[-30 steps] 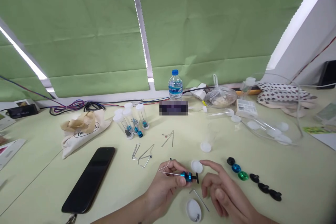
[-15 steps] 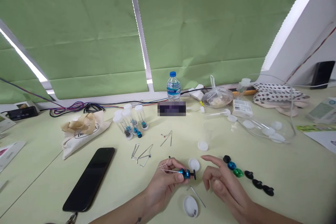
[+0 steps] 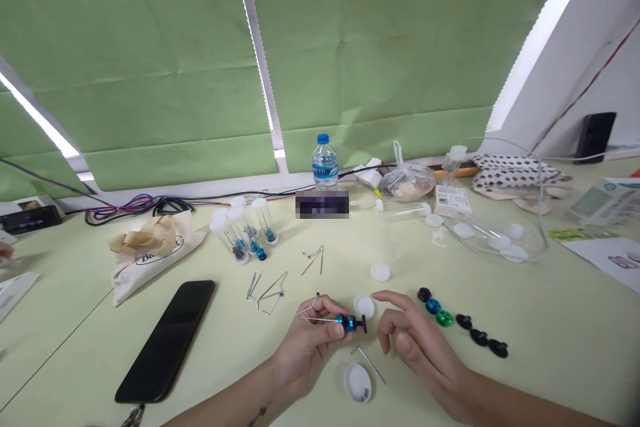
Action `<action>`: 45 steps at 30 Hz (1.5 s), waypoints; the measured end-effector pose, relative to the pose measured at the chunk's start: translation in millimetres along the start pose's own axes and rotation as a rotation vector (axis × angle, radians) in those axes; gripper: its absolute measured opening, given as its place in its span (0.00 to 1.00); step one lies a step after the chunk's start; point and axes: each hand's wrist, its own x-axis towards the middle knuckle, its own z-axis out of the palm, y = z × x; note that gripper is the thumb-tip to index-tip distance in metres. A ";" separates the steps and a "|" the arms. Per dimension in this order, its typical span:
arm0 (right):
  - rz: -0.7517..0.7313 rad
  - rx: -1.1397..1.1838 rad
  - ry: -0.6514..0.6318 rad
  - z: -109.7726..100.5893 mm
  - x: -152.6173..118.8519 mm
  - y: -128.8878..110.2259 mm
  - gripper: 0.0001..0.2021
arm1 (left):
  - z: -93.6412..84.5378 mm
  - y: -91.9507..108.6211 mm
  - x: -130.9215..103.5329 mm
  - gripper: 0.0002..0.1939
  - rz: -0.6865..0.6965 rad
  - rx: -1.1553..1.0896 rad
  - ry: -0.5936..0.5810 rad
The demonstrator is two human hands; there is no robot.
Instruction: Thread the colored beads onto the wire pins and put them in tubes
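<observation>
My left hand (image 3: pixel 311 340) is closed around a small blue metal piece (image 3: pixel 346 323) with a black disc at its right end and a thin bent wire running out to the left. My right hand (image 3: pixel 419 339) hovers just to the right, empty, its index finger stretched out and the others loosely bent. Between the hands lies a white round cap (image 3: pixel 364 307). Below them are an L-shaped hex key (image 3: pixel 370 365) and a white cap (image 3: pixel 358 373) with tiny parts inside. Black, blue and green discs (image 3: pixel 444 318) lie in a line right of my right hand.
Several clear tubes (image 3: pixel 261 220) with white caps stand at back left, near bent wires (image 3: pixel 270 293). A phone (image 3: pixel 167 340) and a cloth pouch (image 3: pixel 155 253) lie left. A water bottle (image 3: pixel 325 163), a plastic bag (image 3: pixel 407 180) and a small box (image 3: pixel 453 200) stand along the back.
The view has shifted slightly, so everything sits a little further left. My left hand keeps its grip on the blue piece, and my right hand remains beside it in nearly the same pose.
</observation>
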 end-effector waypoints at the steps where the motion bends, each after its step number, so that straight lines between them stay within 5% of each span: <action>1: -0.003 -0.013 -0.008 -0.5 0.5 -0.5 0.21 | -0.1 0.1 0.0 0.10 0.002 0.001 -0.003; 15: 0.072 0.059 -0.061 0.2 -2.1 5.1 0.21 | 0.9 -1.5 0.0 0.10 -0.002 0.000 -0.042; 21: 0.106 0.067 0.010 0.9 -2.0 6.0 0.21 | 0.7 -1.0 0.0 0.10 -0.018 -0.021 -0.032; 35: -0.111 -0.087 -0.058 -0.9 2.1 -8.0 0.21 | 0.5 -1.2 -0.9 0.10 -0.026 0.002 -0.041; 45: 0.025 -0.007 0.016 4.7 -2.8 -13.5 0.23 | 3.2 0.9 -0.4 0.10 -0.039 -0.018 -0.017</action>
